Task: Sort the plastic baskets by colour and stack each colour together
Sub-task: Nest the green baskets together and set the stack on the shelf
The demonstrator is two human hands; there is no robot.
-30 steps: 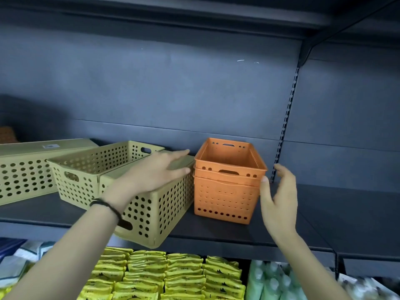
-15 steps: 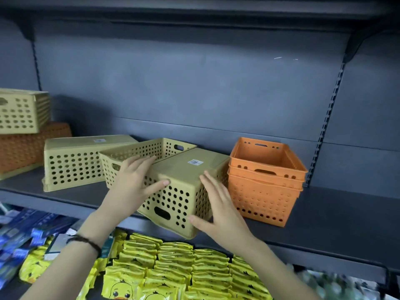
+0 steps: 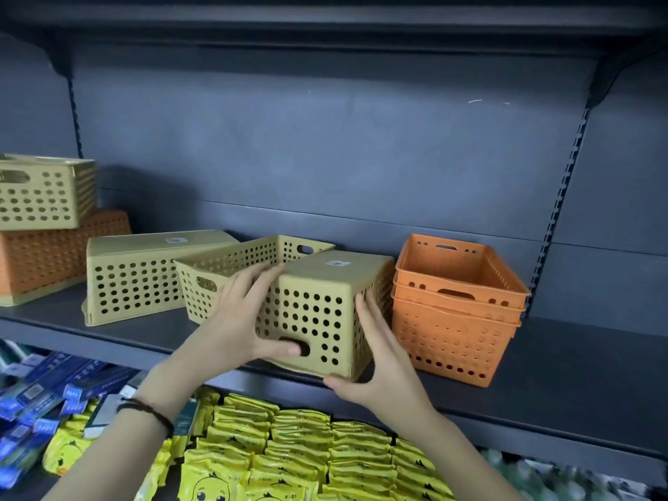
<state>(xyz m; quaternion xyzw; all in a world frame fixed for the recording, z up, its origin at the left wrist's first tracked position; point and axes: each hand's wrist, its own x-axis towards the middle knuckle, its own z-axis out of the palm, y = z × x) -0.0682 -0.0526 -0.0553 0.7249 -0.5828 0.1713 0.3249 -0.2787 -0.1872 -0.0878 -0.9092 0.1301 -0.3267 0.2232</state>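
Both bare forearms reach forward and up. The left hand (image 3: pixel 238 320) curves inward, thumb pointing right, with a dark band on its wrist. The right hand (image 3: pixel 379 359) stands edge-on, fingers (image 3: pixel 365 305) straight and raised, thumb stretched left.

An upturned basket (image 3: pixel 321 305) sat at the shelf (image 3: pixel 578 359) front, between an open basket (image 3: pixel 231 269) on its left and stacked baskets (image 3: pixel 455 305) on its right.

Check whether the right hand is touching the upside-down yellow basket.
Touching. In the head view the right hand presses flat against the right side of the upside-down yellow basket, its thumb hooked under the bottom edge, with no gap visible.
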